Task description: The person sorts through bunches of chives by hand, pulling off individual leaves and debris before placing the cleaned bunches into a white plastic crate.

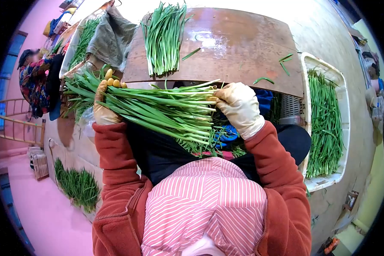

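A large bunch of long green leafy stalks [158,109] lies crosswise above my lap, its pale stem ends pointing right. My left hand [104,100], in a pale glove with yellowed fingertips, is wrapped round the leafy left part of the bunch. At the stem ends, my right hand [240,106], gloved too, has its fingers pinched together at the pale ends. Beyond the bunch, another bundle of stalks [164,40] rests on the brown wooden board [239,47].
White crates of green stalks stand at the right [347,128] and upper left [66,64]. More stalks [77,185] lie at the lower left. A grey cloth [111,40] hangs beside the board. Another person [36,83] is at the far left. Loose leaves and blue material lie below my hands.
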`<state>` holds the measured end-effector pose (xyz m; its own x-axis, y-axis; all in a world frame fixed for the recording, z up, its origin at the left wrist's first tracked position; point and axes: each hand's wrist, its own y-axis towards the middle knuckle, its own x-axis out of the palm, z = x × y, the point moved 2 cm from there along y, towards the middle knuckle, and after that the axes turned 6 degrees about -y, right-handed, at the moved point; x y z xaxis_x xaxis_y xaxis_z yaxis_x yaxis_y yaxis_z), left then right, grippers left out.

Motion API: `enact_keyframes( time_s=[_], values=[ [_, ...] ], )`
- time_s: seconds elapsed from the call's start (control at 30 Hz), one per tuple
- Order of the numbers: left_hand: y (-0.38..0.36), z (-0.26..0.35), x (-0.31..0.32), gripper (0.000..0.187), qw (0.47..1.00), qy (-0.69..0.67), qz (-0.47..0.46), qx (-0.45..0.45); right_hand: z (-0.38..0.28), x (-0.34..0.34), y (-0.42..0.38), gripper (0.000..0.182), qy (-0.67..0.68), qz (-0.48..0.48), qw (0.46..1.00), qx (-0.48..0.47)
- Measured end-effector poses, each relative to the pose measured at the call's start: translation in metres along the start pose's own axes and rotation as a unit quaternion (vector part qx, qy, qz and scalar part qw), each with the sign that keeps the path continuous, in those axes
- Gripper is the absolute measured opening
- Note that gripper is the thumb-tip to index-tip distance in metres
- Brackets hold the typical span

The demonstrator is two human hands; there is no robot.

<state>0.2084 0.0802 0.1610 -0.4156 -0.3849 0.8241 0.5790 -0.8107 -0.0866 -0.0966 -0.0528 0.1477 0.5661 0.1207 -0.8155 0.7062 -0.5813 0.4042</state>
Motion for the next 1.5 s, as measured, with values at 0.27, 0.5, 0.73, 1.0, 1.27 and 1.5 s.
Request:
enact_keyframes(
  time_s=[0.27, 0.5, 0.73, 1.0, 1.27, 1.5],
  values=[
    [-0.002, 0.023, -0.017, 0.038, 0.999, 0.004, -0.029, 0.027, 0.048, -0.012, -0.041, 0.023, -0.076, -0.065, 0.993, 0.067],
    [-0.001, 0.03, -0.022, 0.045, 0.997, 0.033, -0.054, 0.032, 0.071, -0.021, -0.043, 0.043, -0.059, -0.129, 0.967, 0.211],
    [-0.003, 0.012, -0.005, 0.042, 0.999, 0.015, -0.035, 0.003, 0.011, 0.012, 0.007, 0.032, 0.2, -0.031, 0.976, 0.081],
    [0.058, 0.006, 0.013, 0.033, 0.997, 0.072, -0.016, 0.036, 0.142, -0.037, -0.057, 0.022, 0.127, 0.144, 0.877, 0.442],
    [0.187, -0.115, 0.05, 0.018, 0.996, 0.019, -0.066, -0.054, 0.174, -0.093, -0.136, 0.011, 0.228, 0.211, 0.763, 0.568],
    [0.236, -0.254, 0.004, 0.019, 0.968, -0.065, 0.202, -0.131, 0.151, -0.121, -0.19, 0.019, 0.127, 0.277, 0.748, 0.589]
  ],
)
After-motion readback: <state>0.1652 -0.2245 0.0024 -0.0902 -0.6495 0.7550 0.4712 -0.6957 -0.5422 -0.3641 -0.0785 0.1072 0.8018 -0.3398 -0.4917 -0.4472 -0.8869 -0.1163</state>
